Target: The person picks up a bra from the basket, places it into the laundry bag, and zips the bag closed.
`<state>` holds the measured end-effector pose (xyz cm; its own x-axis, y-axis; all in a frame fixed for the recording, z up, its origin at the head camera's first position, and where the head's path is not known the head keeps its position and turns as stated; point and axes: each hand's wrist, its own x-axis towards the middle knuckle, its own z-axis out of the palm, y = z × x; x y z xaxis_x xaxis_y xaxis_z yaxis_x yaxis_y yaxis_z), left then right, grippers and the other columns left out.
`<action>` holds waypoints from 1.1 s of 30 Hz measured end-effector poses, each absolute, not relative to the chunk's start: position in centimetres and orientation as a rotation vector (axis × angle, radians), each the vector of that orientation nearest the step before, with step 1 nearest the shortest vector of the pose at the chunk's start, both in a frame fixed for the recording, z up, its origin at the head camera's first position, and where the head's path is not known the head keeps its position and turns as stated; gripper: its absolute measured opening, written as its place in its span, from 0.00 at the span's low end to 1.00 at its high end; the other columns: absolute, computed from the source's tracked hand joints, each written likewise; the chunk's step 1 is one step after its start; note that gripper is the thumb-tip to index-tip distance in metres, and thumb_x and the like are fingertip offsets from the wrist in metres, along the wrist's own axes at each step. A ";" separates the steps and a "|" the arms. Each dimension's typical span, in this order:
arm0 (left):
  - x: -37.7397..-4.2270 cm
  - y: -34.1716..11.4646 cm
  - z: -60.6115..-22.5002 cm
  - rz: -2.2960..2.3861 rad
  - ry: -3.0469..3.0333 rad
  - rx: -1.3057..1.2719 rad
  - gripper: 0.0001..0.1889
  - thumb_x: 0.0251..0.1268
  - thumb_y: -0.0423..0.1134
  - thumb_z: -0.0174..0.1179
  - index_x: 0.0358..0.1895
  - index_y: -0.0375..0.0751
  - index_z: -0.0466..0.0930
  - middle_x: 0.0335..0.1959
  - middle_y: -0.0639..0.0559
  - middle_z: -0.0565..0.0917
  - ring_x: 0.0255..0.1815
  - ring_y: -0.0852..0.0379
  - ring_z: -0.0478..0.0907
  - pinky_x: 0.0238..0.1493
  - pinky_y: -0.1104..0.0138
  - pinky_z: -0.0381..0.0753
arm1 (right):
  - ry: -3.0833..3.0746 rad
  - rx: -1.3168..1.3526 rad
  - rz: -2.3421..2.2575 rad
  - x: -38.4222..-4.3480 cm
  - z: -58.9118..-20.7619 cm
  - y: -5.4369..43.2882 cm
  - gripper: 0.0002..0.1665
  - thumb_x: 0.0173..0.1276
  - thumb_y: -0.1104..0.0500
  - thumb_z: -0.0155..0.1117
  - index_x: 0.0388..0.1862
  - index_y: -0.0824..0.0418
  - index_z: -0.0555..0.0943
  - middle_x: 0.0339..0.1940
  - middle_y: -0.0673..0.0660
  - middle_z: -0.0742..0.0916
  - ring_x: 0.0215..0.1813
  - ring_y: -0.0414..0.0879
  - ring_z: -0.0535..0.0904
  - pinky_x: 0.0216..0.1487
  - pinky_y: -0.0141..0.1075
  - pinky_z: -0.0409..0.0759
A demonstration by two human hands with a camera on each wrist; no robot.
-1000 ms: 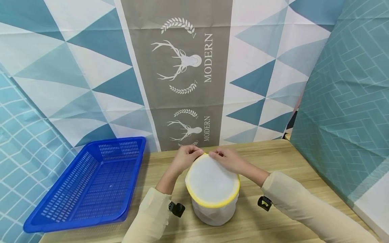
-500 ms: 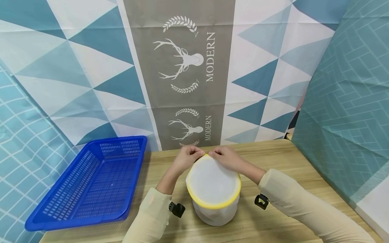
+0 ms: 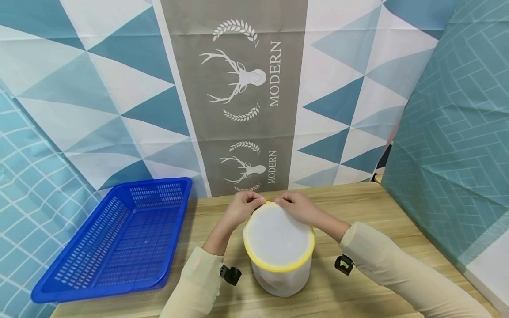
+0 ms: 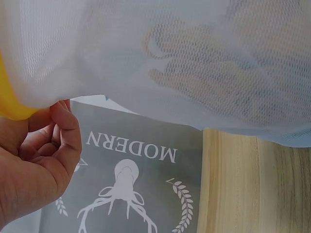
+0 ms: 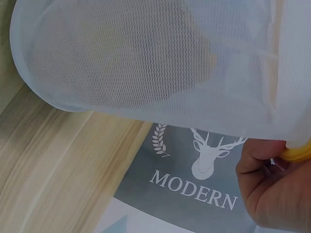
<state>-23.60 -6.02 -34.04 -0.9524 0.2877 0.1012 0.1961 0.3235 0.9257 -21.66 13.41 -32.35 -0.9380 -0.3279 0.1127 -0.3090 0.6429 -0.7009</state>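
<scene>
A round white mesh laundry bag (image 3: pixel 278 236) with a yellow band around its top stands upright on the table in the head view. At the band's far side my left hand (image 3: pixel 242 207) pinches the yellow edge between thumb and finger. Close beside it, my right hand (image 3: pixel 300 207) pinches the same edge. Through the mesh wall in the left wrist view, blurred tan shapes show inside the bag (image 4: pixel 121 58). In the right wrist view the curled right hand (image 5: pixel 277 187) is at the yellow band (image 5: pixel 299 152). What lies between the fingertips is hidden.
A blue plastic basket (image 3: pixel 175 238) with slotted walls stands left of the bag on the wooden table (image 3: pixel 342 203). Behind the table hangs a patterned cloth (image 3: pixel 246 110) with deer heads. A teal cloth (image 3: pixel 457 132) borders the right side.
Both hands keep their grip at the bag's far edge, with only slight shifts. The bag and basket stay in place; the head view has shifted a little.
</scene>
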 end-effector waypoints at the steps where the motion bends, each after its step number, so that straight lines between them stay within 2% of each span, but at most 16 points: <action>1: -23.6 -6.0 -34.0 1.721 2.493 0.452 0.09 0.65 0.36 0.57 0.35 0.32 0.83 0.26 0.48 0.82 0.23 0.62 0.75 0.26 0.71 0.75 | 2.821 -0.545 -1.197 -21.7 -32.3 13.4 0.16 0.73 0.54 0.51 0.28 0.60 0.77 0.20 0.52 0.72 0.22 0.42 0.66 0.23 0.32 0.68; 7: -23.5 -5.9 -33.9 1.716 2.513 0.439 0.09 0.65 0.36 0.57 0.34 0.33 0.83 0.25 0.49 0.82 0.22 0.62 0.74 0.26 0.71 0.75 | 2.790 -0.495 -1.191 -21.8 -32.0 13.1 0.18 0.73 0.50 0.49 0.27 0.58 0.76 0.20 0.51 0.73 0.22 0.42 0.68 0.23 0.32 0.69; 13: -23.7 -5.9 -34.2 1.692 2.521 0.448 0.09 0.65 0.37 0.57 0.35 0.34 0.83 0.26 0.48 0.82 0.22 0.61 0.74 0.26 0.70 0.75 | 2.749 -0.519 -1.175 -22.1 -31.7 12.7 0.17 0.74 0.51 0.49 0.41 0.60 0.82 0.30 0.54 0.82 0.26 0.41 0.74 0.26 0.32 0.74; 15: -23.7 -6.0 -34.3 1.692 2.515 0.449 0.09 0.65 0.37 0.57 0.35 0.34 0.83 0.26 0.47 0.82 0.22 0.61 0.74 0.26 0.70 0.75 | 2.740 -0.518 -1.173 -22.1 -31.7 12.6 0.17 0.74 0.52 0.49 0.42 0.61 0.82 0.30 0.54 0.82 0.26 0.40 0.74 0.26 0.32 0.74; 20: -23.7 -6.0 -34.3 1.699 2.500 0.439 0.10 0.65 0.37 0.57 0.35 0.33 0.83 0.26 0.48 0.82 0.22 0.62 0.74 0.26 0.71 0.75 | 2.717 -0.505 -1.200 -22.1 -31.8 12.4 0.17 0.74 0.54 0.49 0.33 0.62 0.80 0.23 0.53 0.77 0.22 0.41 0.71 0.24 0.32 0.72; 33: -23.6 -6.2 -34.0 1.692 2.488 0.454 0.10 0.66 0.36 0.57 0.36 0.32 0.83 0.25 0.49 0.81 0.23 0.62 0.74 0.26 0.71 0.75 | 2.728 -0.529 -1.193 -22.2 -31.7 12.4 0.17 0.73 0.54 0.51 0.29 0.61 0.80 0.21 0.52 0.76 0.20 0.40 0.69 0.22 0.32 0.70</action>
<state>-23.56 -6.23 -33.96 -0.9507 0.2982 0.0848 0.1885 0.3388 0.9218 -22.20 12.36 -31.70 -0.9321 -0.3608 0.0314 -0.2680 0.6289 -0.7299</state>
